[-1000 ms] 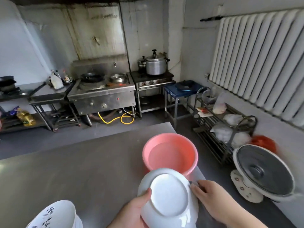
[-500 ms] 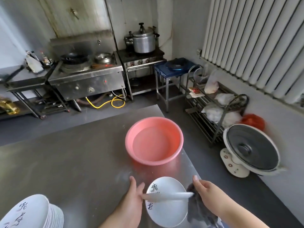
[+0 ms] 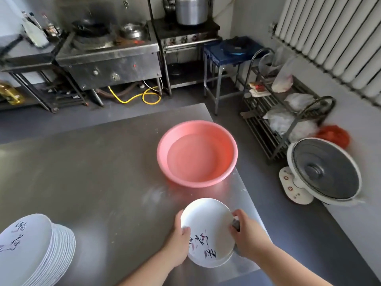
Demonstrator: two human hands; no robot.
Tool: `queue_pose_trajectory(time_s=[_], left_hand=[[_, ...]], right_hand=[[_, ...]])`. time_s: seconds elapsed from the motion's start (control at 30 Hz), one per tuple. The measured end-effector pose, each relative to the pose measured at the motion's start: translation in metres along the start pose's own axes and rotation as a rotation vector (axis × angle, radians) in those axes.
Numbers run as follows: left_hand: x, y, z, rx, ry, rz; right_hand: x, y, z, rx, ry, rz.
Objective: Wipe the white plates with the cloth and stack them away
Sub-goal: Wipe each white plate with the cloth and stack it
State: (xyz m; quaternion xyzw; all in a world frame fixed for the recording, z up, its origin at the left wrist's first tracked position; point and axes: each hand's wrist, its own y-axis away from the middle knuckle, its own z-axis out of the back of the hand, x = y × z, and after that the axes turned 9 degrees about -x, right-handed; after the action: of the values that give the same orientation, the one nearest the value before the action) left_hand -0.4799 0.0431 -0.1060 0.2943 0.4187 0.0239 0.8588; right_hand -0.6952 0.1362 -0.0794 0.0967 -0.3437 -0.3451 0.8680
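Plate (image 3: 206, 223) flipped face-up, left hand (image 3: 181, 242), right hand (image 3: 247, 236) gripping

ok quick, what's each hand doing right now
Left hand: holds the plate by its left rim.
Right hand: grips the plate's right rim, grey cloth pinched against it.

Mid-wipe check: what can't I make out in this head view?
All in the head view:
The cloth: only a dark scrap shows; the right hand and plate hide the rest.
The plate's underside: faces away from the camera.
The plate stack: cut off by the left and bottom edges, so no count.
Fingers of the left hand: hidden under the plate.
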Motion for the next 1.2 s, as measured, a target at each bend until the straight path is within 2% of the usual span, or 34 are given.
queue_pose_trajectory(time_s=[0.2, 0.4, 0.6, 0.73, 0.9, 1.03, 1.2], left_hand=[[0.009, -0.001, -0.011, -0.035, -0.088, -0.026], [0.020, -0.007, -0.005, -0.049, -0.151, -0.037], [0.009, -0.013, 0.026, -0.039, -0.269, -0.147], [0.008, -0.013, 0.075, -0.171, -0.299, -0.171], [0.025, 0.005, 0.172, -0.365, -0.268, -0.160], [0.060, 0.028, 0.257, -0.545, -0.265, -0.115], [0.122, 0.053, 0.348, -0.793, -0.200, -0.022]], right_hand=[[-0.012, -0.010, -0.007, 0.001, 0.132, 0.042], [-0.012, -0.007, -0.004, -0.047, 0.373, 0.127], [0.010, -0.012, 0.025, -0.151, 0.457, 0.150], [0.057, -0.013, 0.028, -0.169, 0.459, 0.277], [0.146, -0.007, -0.008, 0.009, 0.404, 0.438], [0.229, 0.011, -0.058, 0.046, 0.400, 0.609], [0.324, 0.037, -0.125, 0.303, 0.349, 0.699]])
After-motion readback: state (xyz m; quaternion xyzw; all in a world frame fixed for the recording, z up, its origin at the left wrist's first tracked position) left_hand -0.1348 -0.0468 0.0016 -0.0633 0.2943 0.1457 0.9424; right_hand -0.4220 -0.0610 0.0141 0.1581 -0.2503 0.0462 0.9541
